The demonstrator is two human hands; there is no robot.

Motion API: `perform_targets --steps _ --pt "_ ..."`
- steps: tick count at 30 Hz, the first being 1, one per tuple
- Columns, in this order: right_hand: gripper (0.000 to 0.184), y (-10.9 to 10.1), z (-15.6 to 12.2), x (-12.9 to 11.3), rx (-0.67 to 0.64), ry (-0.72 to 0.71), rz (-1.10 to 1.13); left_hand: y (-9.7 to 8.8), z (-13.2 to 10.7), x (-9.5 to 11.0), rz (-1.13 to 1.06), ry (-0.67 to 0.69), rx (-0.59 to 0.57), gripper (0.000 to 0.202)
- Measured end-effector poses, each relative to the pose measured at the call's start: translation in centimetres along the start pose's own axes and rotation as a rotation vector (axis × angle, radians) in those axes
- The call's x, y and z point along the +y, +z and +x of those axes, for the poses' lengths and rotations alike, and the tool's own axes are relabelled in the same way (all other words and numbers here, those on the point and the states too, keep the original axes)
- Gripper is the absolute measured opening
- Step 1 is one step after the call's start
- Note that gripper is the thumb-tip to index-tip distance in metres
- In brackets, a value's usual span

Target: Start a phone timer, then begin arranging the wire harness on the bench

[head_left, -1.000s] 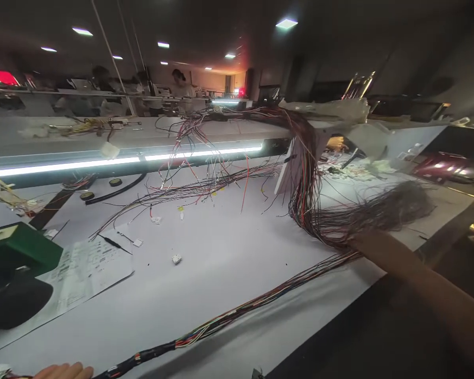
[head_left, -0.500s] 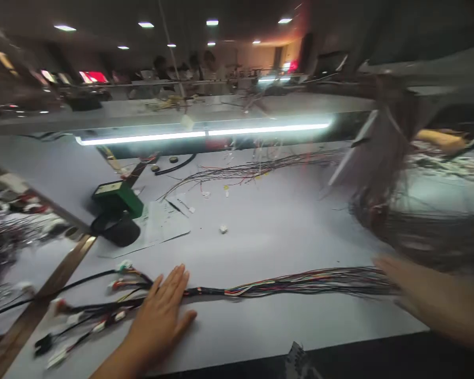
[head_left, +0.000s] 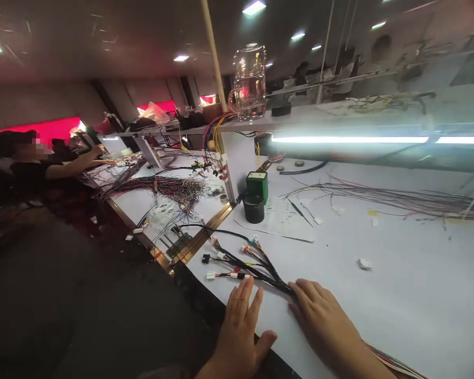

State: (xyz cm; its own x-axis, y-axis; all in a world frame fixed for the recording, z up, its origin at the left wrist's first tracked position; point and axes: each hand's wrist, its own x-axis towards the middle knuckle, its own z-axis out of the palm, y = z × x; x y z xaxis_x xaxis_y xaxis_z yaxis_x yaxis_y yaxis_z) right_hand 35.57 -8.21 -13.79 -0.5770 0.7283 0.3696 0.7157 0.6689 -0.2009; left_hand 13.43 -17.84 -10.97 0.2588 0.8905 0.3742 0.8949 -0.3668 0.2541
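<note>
The right hand [head_left: 324, 321] covers the black-taped multicoloured wire harness [head_left: 260, 268] where its branches join, and the bundle's far end runs off the bottom edge. The left hand [head_left: 240, 331] has its wrist cut off there too. The small white plastic connector [head_left: 365, 263] is too small to make out. The co-worker in dark clothing [head_left: 35, 168] at the far left is blurred.

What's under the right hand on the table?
The right hand lies flat over the wire harness; its branches fan out leftward. The covered stretch is hidden.
</note>
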Motion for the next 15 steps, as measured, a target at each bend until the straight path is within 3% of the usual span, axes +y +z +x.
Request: perform_targets --steps 2,4,6,8,11,13,15 --pt "0.028 -0.1 0.4 0.1 -0.077 0.043 0.063 0.0 -0.7 0.2 -0.313 -0.161 0.014 0.050" --pt "0.027 -1.1 0.9 -0.1 -0.108 0.106 0.169 0.2 0.1 1.1 -0.742 -0.400 -0.020 0.048" --pt "0.026 -2.5 1.1 -0.7 -0.121 0.158 0.289 0.4 2.1 2.1 -1.163 -0.621 -0.096 0.056" --pt "0.026 -3.9 1.1 -1.5 -0.144 0.184 0.398 0.9 4.7 2.9 -1.435 -0.718 -0.176 0.058" --pt "0.027 -5.9 0.7 -2.2 -0.216 0.264 0.552 2.2 7.6 3.4 -1.598 -0.628 -0.208 0.044" --pt "0.023 -7.1 0.3 -2.0 -0.328 0.393 0.716 3.6 8.2 3.1 -1.613 -0.447 -0.174 0.036" --pt "0.029 -8.0 -0.2 -1.4 -0.487 0.535 0.932 5.1 8.0 2.4 -1.464 -0.202 -0.127 0.039"
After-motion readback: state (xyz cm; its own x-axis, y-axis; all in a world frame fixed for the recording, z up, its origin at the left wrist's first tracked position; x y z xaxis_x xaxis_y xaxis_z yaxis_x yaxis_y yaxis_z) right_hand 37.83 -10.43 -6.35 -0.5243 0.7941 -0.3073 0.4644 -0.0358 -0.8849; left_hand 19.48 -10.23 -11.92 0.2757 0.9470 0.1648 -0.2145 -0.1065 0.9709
